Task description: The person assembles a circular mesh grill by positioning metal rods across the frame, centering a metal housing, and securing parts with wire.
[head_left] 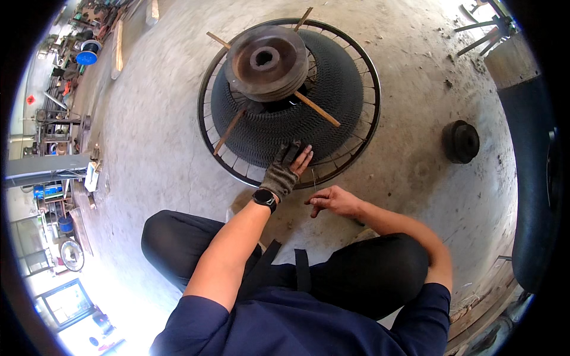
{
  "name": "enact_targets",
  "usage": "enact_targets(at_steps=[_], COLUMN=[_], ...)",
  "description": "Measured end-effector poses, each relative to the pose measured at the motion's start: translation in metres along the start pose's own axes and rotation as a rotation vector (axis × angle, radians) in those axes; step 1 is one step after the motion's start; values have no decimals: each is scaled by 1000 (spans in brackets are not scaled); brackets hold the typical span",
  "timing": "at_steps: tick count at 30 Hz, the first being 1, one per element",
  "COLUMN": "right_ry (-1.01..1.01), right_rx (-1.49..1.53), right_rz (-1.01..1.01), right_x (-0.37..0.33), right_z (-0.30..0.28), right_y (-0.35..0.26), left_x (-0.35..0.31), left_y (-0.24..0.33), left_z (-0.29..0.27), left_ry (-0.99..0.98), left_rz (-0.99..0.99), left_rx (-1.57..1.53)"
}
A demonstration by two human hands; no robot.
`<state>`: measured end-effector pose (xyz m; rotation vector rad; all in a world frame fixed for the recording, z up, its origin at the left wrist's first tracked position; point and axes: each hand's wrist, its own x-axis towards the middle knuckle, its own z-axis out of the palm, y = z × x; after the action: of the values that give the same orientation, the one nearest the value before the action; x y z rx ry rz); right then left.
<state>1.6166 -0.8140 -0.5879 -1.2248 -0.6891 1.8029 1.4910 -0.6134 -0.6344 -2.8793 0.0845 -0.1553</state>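
Observation:
A dark ring of woven mesh [338,77] lies inside a spoked metal hoop [376,107] on the floor in front of me. A heavy grooved pulley [243,65] sits on top of it, with wooden sticks [317,110] poking out from beneath. My left hand [284,169], in a grey and black glove with bare fingertips and a watch at the wrist, lies on the near side of the mesh, fingers stretched out. My right hand [333,202] is bare and closed just outside the hoop. From its pinched fingers a thin wire [314,178] rises toward the hoop's near rim.
A dark round metal piece [460,142] stands on the concrete floor to the right. Beyond it are a metal stand [496,29] and a long dark object [528,184] along the right edge. Cluttered shelves [56,130] and a blue spool [87,56] are at the left.

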Motion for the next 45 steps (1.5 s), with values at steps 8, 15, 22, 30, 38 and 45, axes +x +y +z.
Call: enact_targets(at_steps=[8, 15, 22, 30, 38, 45], right_ry=[-67, 68, 991, 882, 959, 1607], right_rx=[388, 307, 474, 448, 432, 876], right_rz=[146, 189, -263, -26, -140, -862], right_x=[-35, -144, -263, -194, -206, -371], right_z=[4, -11, -14, 18, 2, 1], right_y=[-28, -39, 6, -2, -16, 29], left_x=[2, 18, 32, 51, 60, 61], left_y=[12, 18, 28, 37, 41, 43], left_z=[8, 0, -7, -11, -10, -3], left_ry=[9, -27, -62, -62, -86, -48], left_rz=[-56, -65, -125, -172, -184, -169], left_rx=[-57, 115, 35, 11, -4, 12])
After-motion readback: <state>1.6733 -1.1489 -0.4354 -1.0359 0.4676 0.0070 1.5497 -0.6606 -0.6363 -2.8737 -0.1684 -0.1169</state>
